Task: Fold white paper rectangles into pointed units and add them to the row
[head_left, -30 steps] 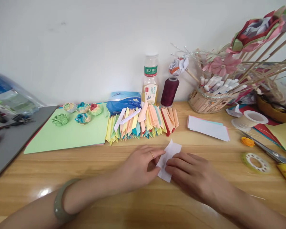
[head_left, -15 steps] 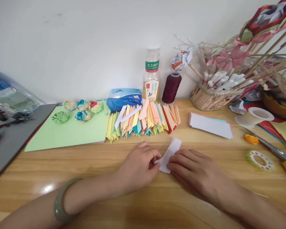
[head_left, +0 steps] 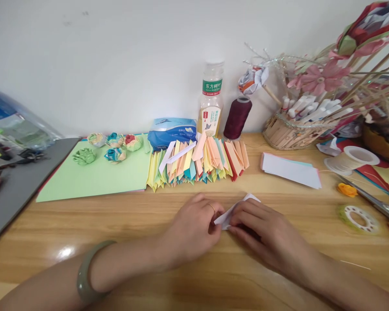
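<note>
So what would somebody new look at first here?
Probably the bright heap of folded paper pieces across the middle, in front of a blue packet. Next, maybe, the big red-and-pink flower at the upper right. Nearer, the left hand and right hand hold a small white paper between them.

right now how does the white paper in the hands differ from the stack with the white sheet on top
The white paper is bent up, while the stack lies flat. The left hand and right hand hold the white paper; neither touches the stack. The white paper shows only white, whereas the stack has pink and blue-green edges showing under its white top. Both show a white face.
</note>
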